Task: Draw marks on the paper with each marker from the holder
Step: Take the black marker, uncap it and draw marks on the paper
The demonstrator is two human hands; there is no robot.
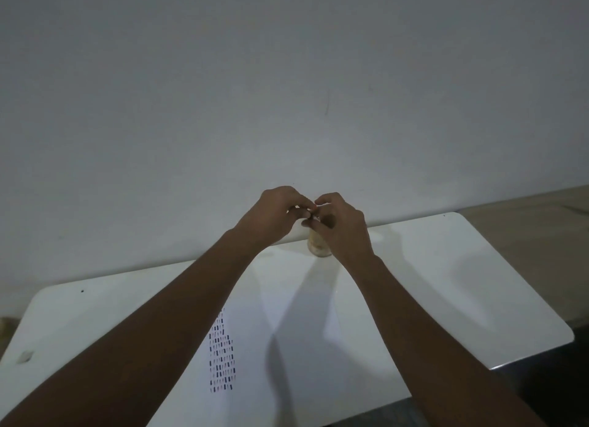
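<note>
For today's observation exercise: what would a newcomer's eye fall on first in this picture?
First, the left hand and right hand, fingertips together at the far table edge, pinching something small with a red tip, too hidden to name. Just below them stands the holder, mostly covered by the right hand. Nearer the camera, rows of short dark marks fill a column on the paper.

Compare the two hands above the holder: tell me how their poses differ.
The left hand shows its back to the camera with fingers curled rightward; the right hand reaches in from the other side, fingers bent leftward. The right hand covers the top of the holder, while the left hand sits beside it. Both meet fingertip to fingertip around a small, mostly hidden object with an orange tip.
</note>
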